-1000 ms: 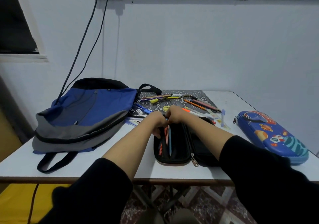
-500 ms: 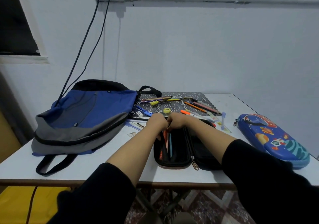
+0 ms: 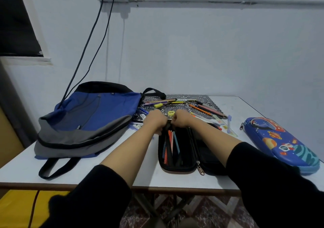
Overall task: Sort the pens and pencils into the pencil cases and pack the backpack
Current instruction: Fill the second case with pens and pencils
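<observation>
Hands meet at the far end of an open black pencil case lying in the middle of a white table. The left hand and right hand sit knuckles up, almost touching, with fingers curled down; I cannot tell what they pinch. Coloured pencils lie lengthwise in the case's left half. Loose pens and pencils lie scattered on a patterned mat just beyond the hands. A blue and grey backpack lies flat at the left. A closed blue pencil case with space pictures lies at the right.
</observation>
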